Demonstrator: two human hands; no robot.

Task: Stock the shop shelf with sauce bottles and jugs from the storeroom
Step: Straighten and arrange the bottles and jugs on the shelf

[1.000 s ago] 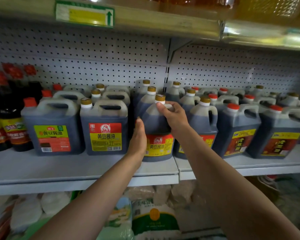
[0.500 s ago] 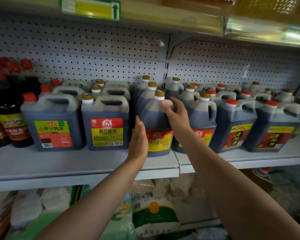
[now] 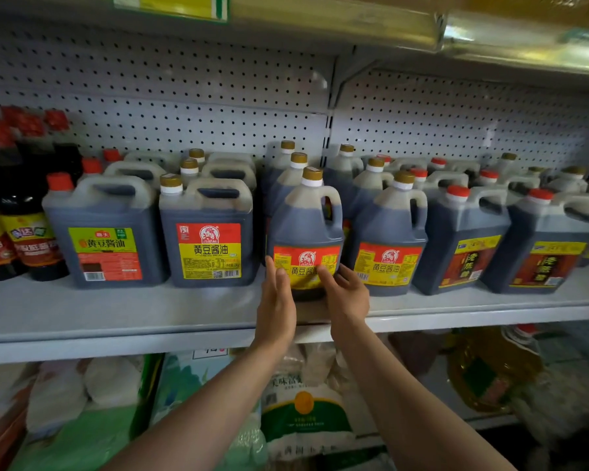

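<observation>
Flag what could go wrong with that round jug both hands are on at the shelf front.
1. The round jug stands at the joint between two shelf boards; it could rock if nudged.
2. The left hand and right hand touch only its label, low down; a push there may tip it backward.
3. Neighbouring jugs sit close, so a shove could knock them.

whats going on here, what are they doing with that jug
A person is stocking a shop shelf with soy sauce. Both hands are at the base of one round gold-capped jug standing on the shelf: the left hand lies flat against its lower left side, and the right hand touches its label with fingers out. The jug stands upright between a square jug on its left and a matching round jug on its right, near the shelf's front edge.
</observation>
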